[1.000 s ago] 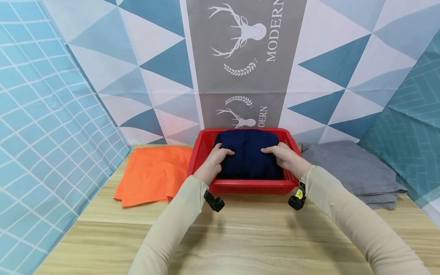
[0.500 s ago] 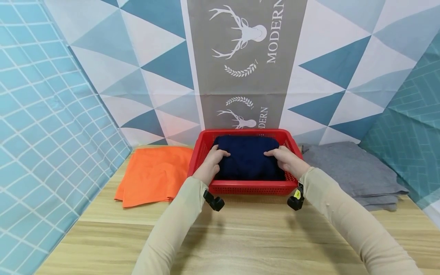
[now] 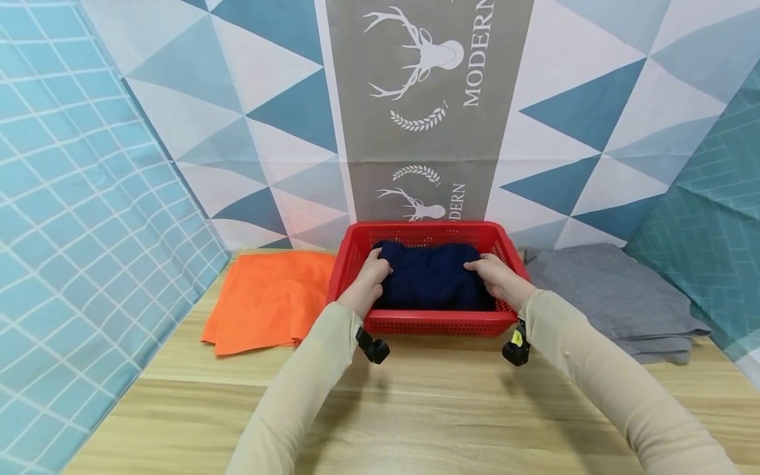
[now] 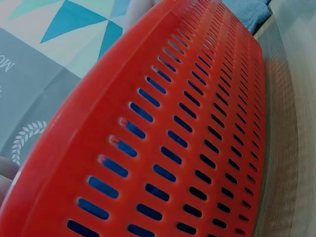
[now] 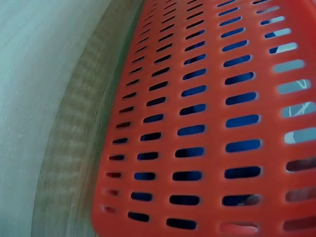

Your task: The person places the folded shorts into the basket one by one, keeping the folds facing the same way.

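A folded navy cloth (image 3: 430,280) lies inside a red slotted plastic basket (image 3: 439,316), bunched into soft folds on top. My left hand (image 3: 369,276) grips its left edge, thumb on top and the other fingers mostly hidden. Opposite it, my right hand (image 3: 500,277) holds the right edge the same way. Both wrists pass over the basket's front corners. In the left wrist view the basket wall (image 4: 98,113) fills most of the picture, with dark blue showing through its slots. Much the same wall (image 5: 215,108) takes up the right wrist view.
An orange cloth (image 3: 267,300) lies flat on the wooden table (image 3: 415,402), left of the basket. To the right is a stack of grey folded cloth (image 3: 605,290). A patterned backdrop (image 3: 285,145) rises right behind the basket.
The navy cloth's back edge has sunk lower in the basket, uncovering more of its back wall. Both hands have moved slightly apart, and the cloth top looks more rumpled.
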The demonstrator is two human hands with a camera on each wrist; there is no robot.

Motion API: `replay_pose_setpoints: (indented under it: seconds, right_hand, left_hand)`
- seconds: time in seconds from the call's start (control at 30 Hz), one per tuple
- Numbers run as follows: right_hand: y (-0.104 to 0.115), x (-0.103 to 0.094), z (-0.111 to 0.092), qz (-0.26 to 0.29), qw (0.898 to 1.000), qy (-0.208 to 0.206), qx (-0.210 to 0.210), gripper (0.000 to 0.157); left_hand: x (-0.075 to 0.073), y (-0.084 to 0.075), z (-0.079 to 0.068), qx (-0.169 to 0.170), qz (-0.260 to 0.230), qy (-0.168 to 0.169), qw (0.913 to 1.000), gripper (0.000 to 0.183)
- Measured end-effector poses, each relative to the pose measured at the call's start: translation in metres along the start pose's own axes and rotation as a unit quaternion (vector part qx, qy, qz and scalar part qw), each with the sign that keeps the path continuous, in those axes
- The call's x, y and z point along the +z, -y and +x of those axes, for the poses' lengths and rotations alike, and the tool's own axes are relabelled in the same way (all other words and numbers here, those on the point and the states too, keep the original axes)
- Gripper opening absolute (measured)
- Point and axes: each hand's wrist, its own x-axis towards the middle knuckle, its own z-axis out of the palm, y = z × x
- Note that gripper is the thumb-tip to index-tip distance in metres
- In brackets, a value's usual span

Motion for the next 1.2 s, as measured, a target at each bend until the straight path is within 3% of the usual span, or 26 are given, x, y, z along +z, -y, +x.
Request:
replay_pose_setpoints:
  seconds: [0.27,0.37,0.47,0.67,1.07,1.2]
  right_hand:
    - [0.002,-0.004,-0.003,-0.018,1.0,-0.014,0.002,0.064]
    - [0.004,-0.008,-0.004,-0.016,0.999,-0.027,0.013,0.05]
    - [0.006,-0.011,-0.007,0.01,1.0,-0.013,0.024,0.046]
    - [0.014,-0.021,-0.014,0.043,0.998,0.027,0.041,0.063]
    - [0.03,-0.04,-0.029,0.067,0.995,0.068,0.006,0.069]
    - [0.034,-0.046,-0.033,0.067,0.995,0.072,-0.012,0.072]
  left_hand:
    - [-0.001,-0.002,-0.003,-0.011,-0.017,-0.015,0.9997,0.067]
    - [-0.002,-0.002,-0.006,-0.031,-0.013,-0.01,0.9994,0.066]
    - [-0.002,-0.001,-0.008,-0.049,-0.002,-0.002,0.9988,0.066]
    - [-0.002,-0.002,-0.009,-0.053,0.007,-0.004,0.9985,0.068]
    - [0.0,-0.004,-0.008,-0.018,0.054,-0.019,0.9982,0.068]
    - [0.003,-0.007,-0.011,0.013,0.068,-0.033,0.9971,0.067]
